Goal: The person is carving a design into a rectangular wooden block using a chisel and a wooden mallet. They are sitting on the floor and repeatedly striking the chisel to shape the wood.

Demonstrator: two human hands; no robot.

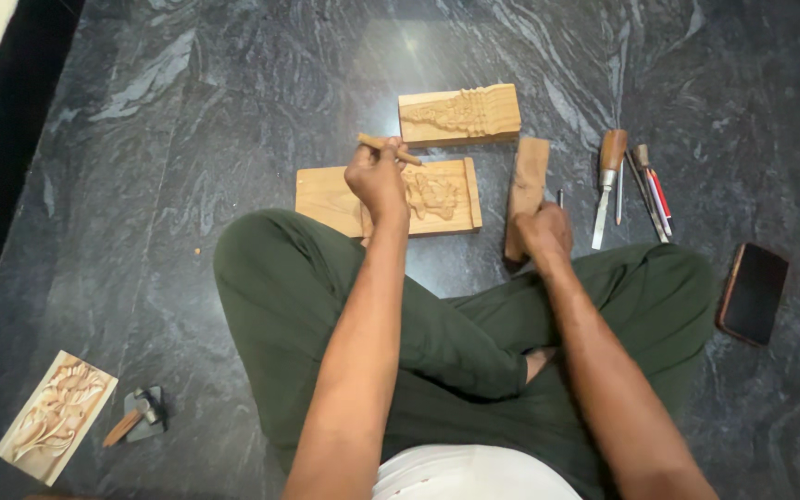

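Fingers of your left hand (377,176) pinch a wooden-handled chisel (388,148) over the carved panel (386,197), centre floor; right hand (542,231) wraps the mallet (524,194). Second carved block (459,114) lies far side, spare chisels (631,185) right, phone (752,293) far right. Panel: pale wood w/ relief half-cut.

- Place: an informal woodcarving workspace set up on the floor of an indoor room, not at a bench.
- Floor (187,167): polished dark stone with grey veining, reflecting a ceiling light.
- Work pieces: three carved wooden relief panels, one near the knees (437,196), one beyond it (460,114), one lying apart (56,416).
- Tools: a row of chisels (631,185) laid on the floor; a small hammer (136,414) beside the far panel.
- Worker sits cross-legged.
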